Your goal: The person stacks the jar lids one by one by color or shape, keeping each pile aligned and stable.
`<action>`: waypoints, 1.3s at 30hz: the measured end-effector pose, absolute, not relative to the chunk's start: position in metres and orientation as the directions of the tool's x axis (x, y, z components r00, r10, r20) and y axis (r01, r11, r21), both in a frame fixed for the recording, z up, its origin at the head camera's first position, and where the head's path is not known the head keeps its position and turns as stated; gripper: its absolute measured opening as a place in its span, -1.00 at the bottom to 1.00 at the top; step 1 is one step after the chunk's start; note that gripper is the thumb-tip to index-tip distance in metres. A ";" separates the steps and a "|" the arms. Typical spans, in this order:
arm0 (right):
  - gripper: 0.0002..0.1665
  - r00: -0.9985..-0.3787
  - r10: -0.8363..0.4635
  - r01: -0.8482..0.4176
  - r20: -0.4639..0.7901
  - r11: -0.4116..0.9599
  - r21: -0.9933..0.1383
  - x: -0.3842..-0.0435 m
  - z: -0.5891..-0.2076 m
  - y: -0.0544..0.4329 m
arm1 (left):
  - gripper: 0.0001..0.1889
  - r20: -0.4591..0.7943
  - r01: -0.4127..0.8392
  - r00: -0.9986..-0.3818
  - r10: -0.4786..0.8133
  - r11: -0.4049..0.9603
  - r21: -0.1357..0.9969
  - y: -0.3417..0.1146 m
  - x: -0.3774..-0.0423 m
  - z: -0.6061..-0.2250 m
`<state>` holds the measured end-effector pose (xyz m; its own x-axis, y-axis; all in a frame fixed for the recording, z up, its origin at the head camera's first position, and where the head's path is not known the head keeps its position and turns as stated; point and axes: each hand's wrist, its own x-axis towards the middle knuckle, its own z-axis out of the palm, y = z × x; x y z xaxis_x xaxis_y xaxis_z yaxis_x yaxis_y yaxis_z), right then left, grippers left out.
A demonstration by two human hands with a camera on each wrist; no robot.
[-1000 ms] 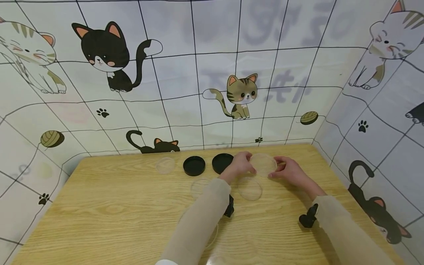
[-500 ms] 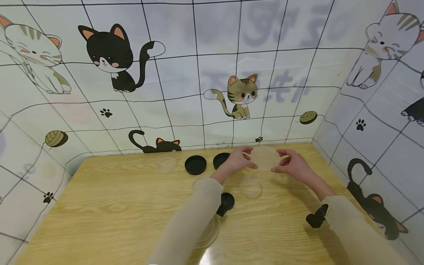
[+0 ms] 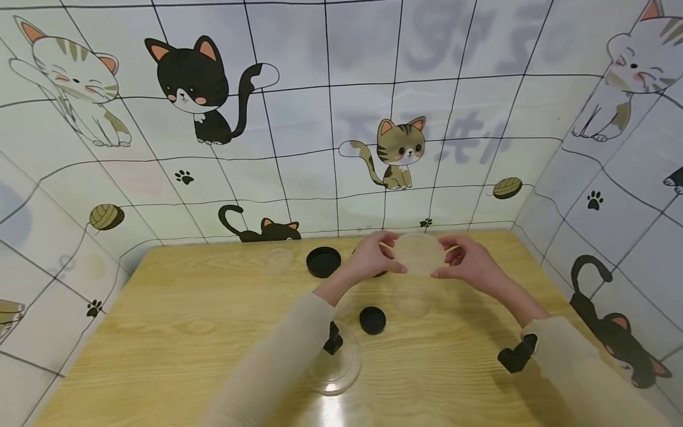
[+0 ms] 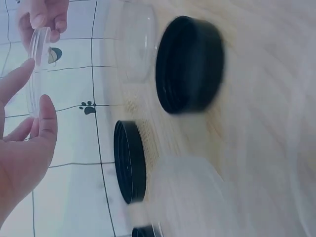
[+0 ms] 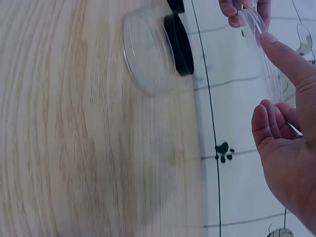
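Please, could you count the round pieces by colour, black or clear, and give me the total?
Black: 3 (far black piece, half-hidden black piece, near black piece)
Clear: 5 (held clear piece, far clear piece, near clear piece, right middle clear piece, left middle clear piece)
Total: 8 by outline; nested clear pieces, if any, cannot be told apart.

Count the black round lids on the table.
3: a lid left of the left hand, a lid partly behind it, a lid nearer the camera. Others may be hidden.
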<state>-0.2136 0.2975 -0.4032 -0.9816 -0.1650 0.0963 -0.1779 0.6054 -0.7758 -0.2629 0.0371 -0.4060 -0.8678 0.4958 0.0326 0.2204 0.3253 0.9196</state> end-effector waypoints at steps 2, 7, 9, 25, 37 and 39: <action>-0.11 -0.978 -0.186 -0.187 0.093 0.594 -0.783 -0.211 -0.401 0.290 | -0.23 0.042 0.228 -0.863 0.503 0.314 0.922 0.027 -0.259 -0.405; -0.13 -0.964 -0.249 -0.227 0.097 0.571 -0.789 -0.205 -0.400 0.269 | -0.22 0.058 0.234 -0.848 0.527 0.274 0.933 -0.002 -0.245 -0.404; -0.13 -0.957 -0.271 -0.244 0.101 0.568 -0.786 -0.203 -0.400 0.260 | -0.22 0.060 0.228 -0.846 0.531 0.258 0.939 -0.014 -0.239 -0.403; -0.13 -0.873 -0.477 -0.337 0.102 0.437 -0.834 -0.174 -0.408 0.198 | -0.23 0.003 0.150 -0.869 0.494 0.258 0.954 -0.090 -0.170 -0.411; -0.13 -0.800 -0.592 -0.380 0.101 0.368 -0.849 -0.158 -0.426 0.163 | -0.16 -0.040 0.097 -0.906 0.422 0.297 0.950 -0.122 -0.127 -0.422; -0.13 -0.792 -0.604 -0.376 0.092 0.362 -0.853 -0.155 -0.429 0.158 | -0.14 -0.032 0.113 -0.908 0.418 0.318 0.941 -0.126 -0.121 -0.424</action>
